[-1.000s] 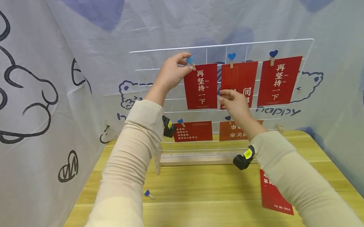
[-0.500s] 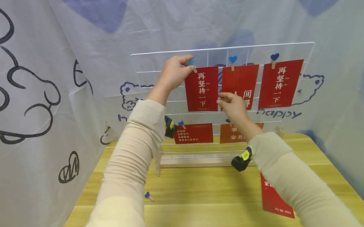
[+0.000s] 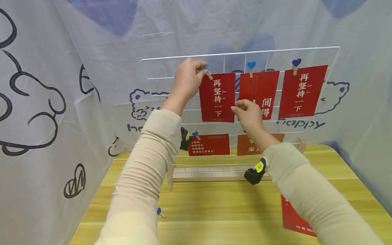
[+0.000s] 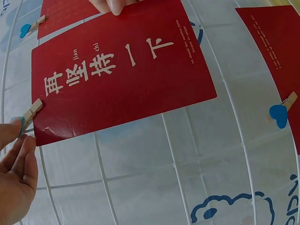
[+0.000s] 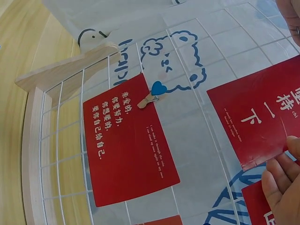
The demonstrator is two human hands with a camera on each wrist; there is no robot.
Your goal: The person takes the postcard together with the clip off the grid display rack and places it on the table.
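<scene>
A white wire grid (image 3: 326, 48) stands upright in a wooden base (image 3: 206, 173) at the back of the table. My left hand (image 3: 187, 79) pinches a small wooden clip with a blue heart (image 4: 29, 114) at the top left corner of a red card (image 3: 217, 98) on the grid's upper row. My right hand (image 3: 247, 113) pinches that card's lower right corner (image 5: 287, 149). Two more red cards (image 3: 260, 89) (image 3: 302, 91) hang beside it under heart clips. In the lower row hangs a wide red card (image 5: 127, 140) under a blue heart clip (image 5: 153, 93), with another card behind my right wrist.
A loose blue heart clip (image 3: 159, 212) lies on the yellow wooden table (image 3: 218, 211) near my left sleeve. A red card (image 3: 294, 217) lies flat at the right, partly under my right arm. Printed white cloth (image 3: 39, 102) hangs close behind and on both sides.
The head view has tilted slightly, so the grid sits a little lower in frame. Both hands keep their holds on the clip and the card's corner; the right hand edged left.
</scene>
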